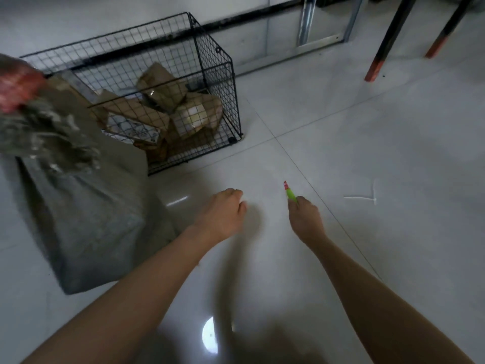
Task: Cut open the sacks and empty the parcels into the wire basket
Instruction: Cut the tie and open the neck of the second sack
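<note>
No writing is legible (labels [195,117] on the parcels [162,88] are blurred).

The glossy pale grey tiled floor [367,153] carried a black wire basket [210,48] by the wall, a grey woven sack [91,219] just beside it, a thin white plastic strip [367,197] well apart, and two dark furniture legs [378,61].

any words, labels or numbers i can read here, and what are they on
None can be read.
Pale label on a brown cardboard parcel in the black wire basket: blurred.
White printed sheet low in the basket: dark marks, blurred.
Red tip of the green plastic cutter held in the right hand: white mark, too small.
Grey woven sack: no print shows.
</note>
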